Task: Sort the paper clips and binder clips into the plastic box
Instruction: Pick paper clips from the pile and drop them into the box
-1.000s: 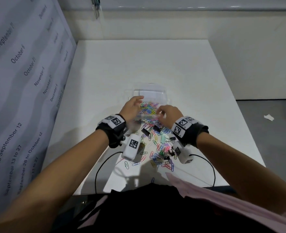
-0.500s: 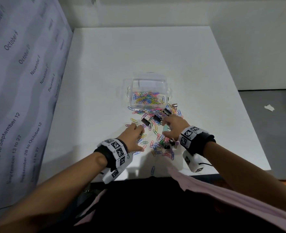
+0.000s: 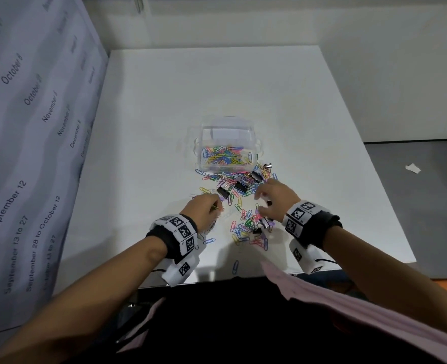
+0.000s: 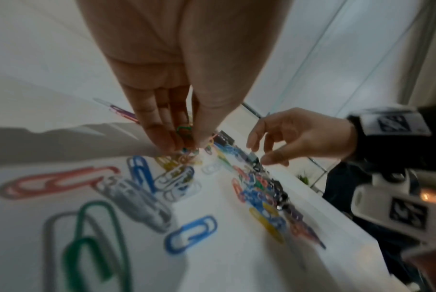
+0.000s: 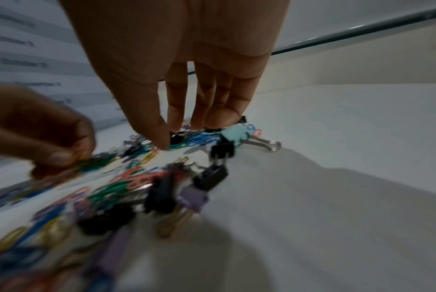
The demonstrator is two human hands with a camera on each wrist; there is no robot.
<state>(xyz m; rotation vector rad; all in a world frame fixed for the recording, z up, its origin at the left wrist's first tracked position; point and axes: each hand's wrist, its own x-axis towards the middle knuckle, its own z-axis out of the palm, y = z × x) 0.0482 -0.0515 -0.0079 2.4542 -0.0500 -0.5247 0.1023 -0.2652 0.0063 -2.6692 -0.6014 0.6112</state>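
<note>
A clear plastic box (image 3: 253,143) stands mid-table with coloured paper clips (image 3: 223,157) in it. Between the box and me lies a loose pile of paper clips (image 3: 246,227) mixed with black binder clips (image 3: 240,186). My left hand (image 3: 211,206) is at the pile's left edge and pinches a few paper clips (image 4: 184,131) between thumb and fingers. My right hand (image 3: 263,199) hovers over the pile's right side with its fingers spread and pointing down. Its thumb and forefinger stand either side of a small black binder clip (image 5: 175,138) without closing on it.
The white table (image 3: 309,122) has a printed calendar sheet (image 3: 33,106) hanging along its left side. A single blue paper clip (image 3: 235,266) lies near the front edge. A scrap of paper (image 3: 412,168) lies on the grey floor to the right.
Both hands have drawn back from the box to the pile on the table. The left hand has closed on a few paper clips; the right hand has lowered over the binder clips.
</note>
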